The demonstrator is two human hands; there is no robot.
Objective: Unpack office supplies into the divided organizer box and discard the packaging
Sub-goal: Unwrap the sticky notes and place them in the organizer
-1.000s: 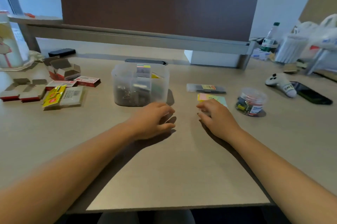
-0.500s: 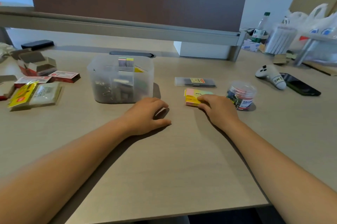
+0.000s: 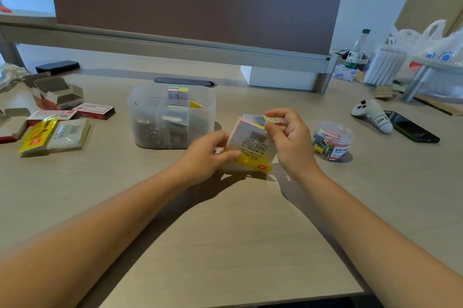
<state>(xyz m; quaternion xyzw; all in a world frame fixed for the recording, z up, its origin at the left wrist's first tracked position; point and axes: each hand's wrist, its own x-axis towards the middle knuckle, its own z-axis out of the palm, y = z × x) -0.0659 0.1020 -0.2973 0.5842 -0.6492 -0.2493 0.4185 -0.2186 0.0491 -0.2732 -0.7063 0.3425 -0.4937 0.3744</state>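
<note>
A wrapped pack of coloured sticky notes (image 3: 250, 147) is lifted just above the desk, tilted, with its barcode label facing me. My left hand (image 3: 205, 154) grips its lower left edge. My right hand (image 3: 290, 139) has its fingers curled at the pack's upper right edge, pinching there. The clear divided organizer box (image 3: 140, 117) stands just left of my hands and holds metal clips, small boxes and sticky notes. A flat grey pack (image 3: 251, 118) lies on the desk behind the held pack. A clear jar of coloured binder clips (image 3: 333, 139) stands right of my right hand.
Opened cardboard boxes (image 3: 57, 93), small red-and-white boxes (image 3: 94, 111) and a yellow-labelled flat pack (image 3: 55, 134) lie at the left. A white game controller (image 3: 373, 116) and a dark phone (image 3: 411, 129) lie at the right. Plastic bags (image 3: 431, 39) and a bottle (image 3: 355, 49) stand at the back right.
My right hand picked the sticky note pack up off the desk and brought it toward me. My left hand left the desk and took hold of its left edge.
</note>
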